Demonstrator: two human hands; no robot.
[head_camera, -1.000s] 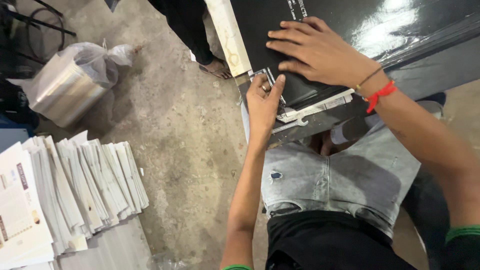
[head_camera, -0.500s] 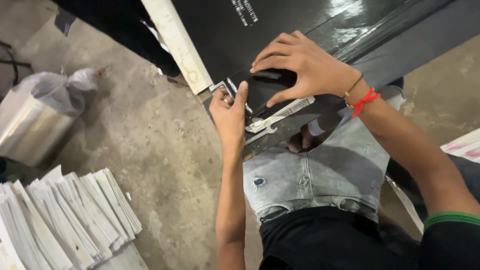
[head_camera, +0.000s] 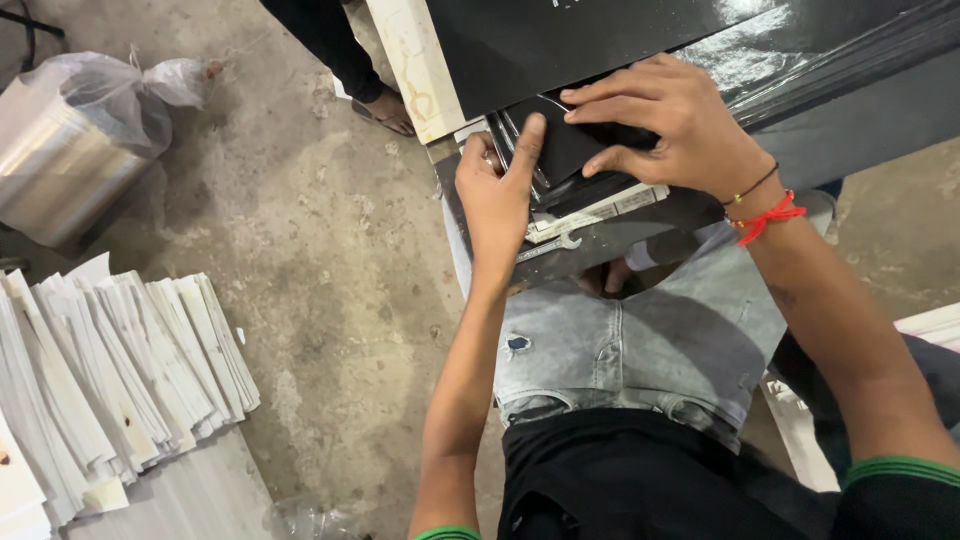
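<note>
Both hands work at the near corner of a glossy black board on the bench. The left hand presses flat, forefinger stretched up along a black flap; the right hand spreads wide over the same flap, holding it down, a red thread at the wrist. What lies under the palms is hidden, and the board runs off the top edge. A spanner shows partly below the hands. Left on the floor lie a fan of white sheets and a bagged roll. Compared with half a second ago, the right hand has flattened from a grip.
</note>
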